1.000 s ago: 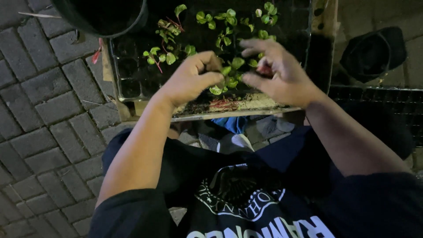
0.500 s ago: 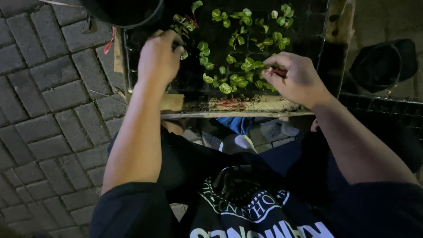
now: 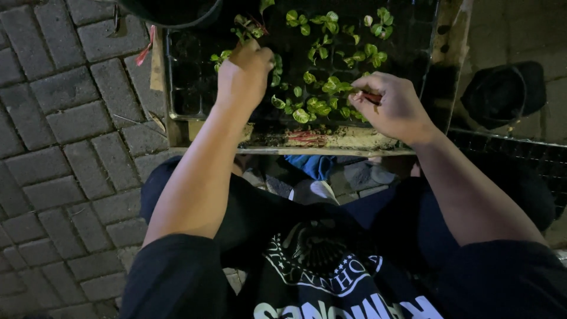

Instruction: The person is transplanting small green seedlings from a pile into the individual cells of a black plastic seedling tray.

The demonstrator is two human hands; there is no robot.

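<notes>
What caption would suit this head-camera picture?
Left hand reaches among green seedlings in a black cell tray; right hand pinches red stems.

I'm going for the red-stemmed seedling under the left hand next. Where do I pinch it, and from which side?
Probably low on the red stem, just above the soil, not by the leaves. Come from above on the near side: the seedling stands at the cell tray's far-left part, the black pot crowds its far side, and the left hand already reaches in from the near edge.
</notes>
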